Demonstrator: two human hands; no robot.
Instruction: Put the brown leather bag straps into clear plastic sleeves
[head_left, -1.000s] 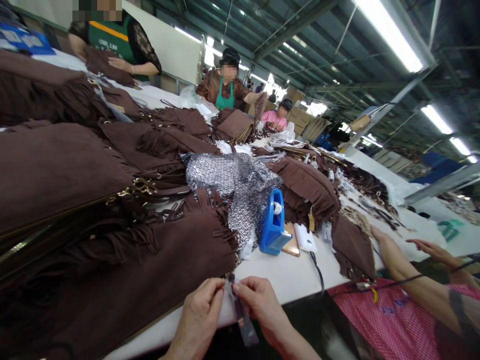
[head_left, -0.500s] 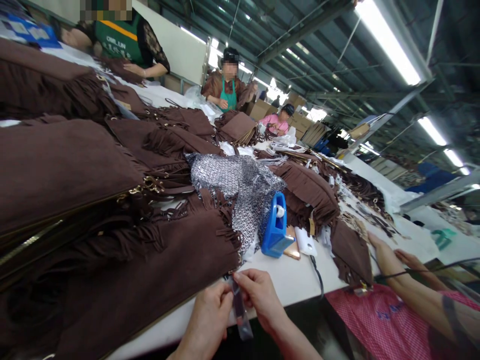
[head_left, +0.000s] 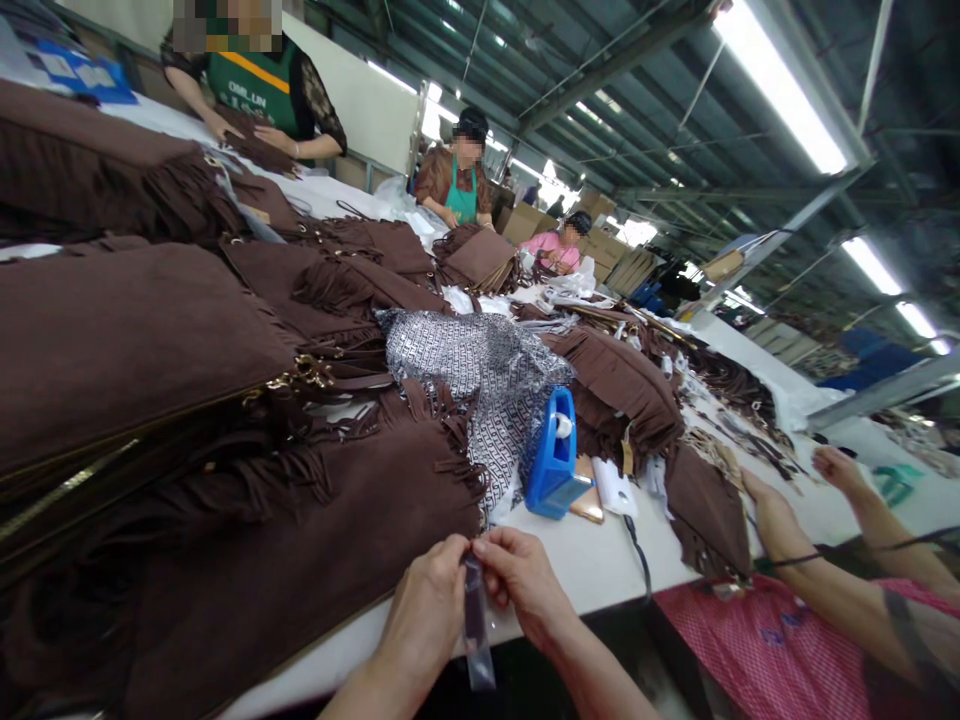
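At the table's front edge, my left hand point(head_left: 426, 610) and my right hand point(head_left: 525, 585) meet with fingertips pinched. Between them hangs a narrow clear plastic sleeve point(head_left: 478, 640) with a dark brown strip inside. Both hands grip around its upper end, beside the corner of a brown fringed suede bag point(head_left: 360, 530). Fingers partly cover whatever joins sleeve and bag. Behind my hands stands a blue tape dispenser point(head_left: 550, 470), with black-and-white patterned plastic wrapping point(head_left: 487, 390) beside it.
More brown fringed bags point(head_left: 127, 340) are piled at left. A white device point(head_left: 613, 485) with a black cable and a gold phone-like object point(head_left: 589, 500) lie right of the dispenser. At right, a co-worker's hand point(head_left: 769, 505) touches another brown bag point(head_left: 709, 505). Several people work farther back.
My hands have drawn closer together at the sleeve's top and lifted slightly. The co-worker's far hand at right has risen. Two people across the table have lowered their hands to their work.
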